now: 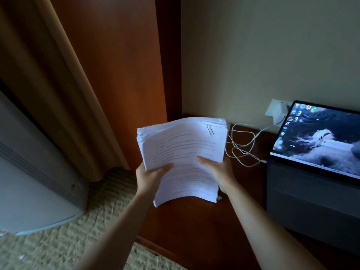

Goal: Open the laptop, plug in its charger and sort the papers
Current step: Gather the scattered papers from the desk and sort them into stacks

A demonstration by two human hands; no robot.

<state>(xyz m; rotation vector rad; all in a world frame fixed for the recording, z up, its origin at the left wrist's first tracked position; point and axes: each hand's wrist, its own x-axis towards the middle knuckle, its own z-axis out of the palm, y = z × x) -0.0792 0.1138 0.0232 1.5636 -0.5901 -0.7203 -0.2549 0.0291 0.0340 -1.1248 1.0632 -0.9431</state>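
Laptop (319,152) is seen already opened at the right on the wooden desk (194,230), screen lit with a desktop shown. Charger brick (280,112) is seated in the wall socket (271,109), and its white cable (243,147) is run in loose loops across the desk to the laptop's left edge, where a plug appears to be seated; that joint is small and cannot be confirmed. So the first two steps are judged done, or nearly.

Papers (183,158) remain the open step. A thick stack is held up above the desk's left part, well apart from the laptop, near the cable loops. Left hand (152,176) is wrapped round the stack's lower left edge, thumb pressed on the top sheet. Right hand (220,172) is closed on the lower right edge, thumb laid over the printed page, fingers hidden beneath. A paper clip (210,129) is fixed near the top sheet's upper edge. Sheet edges are fanned and uneven at the upper left, so squaring is judged unfinished. No sorted piles are seen on the desk; sorting and setting down are judged still to be done.
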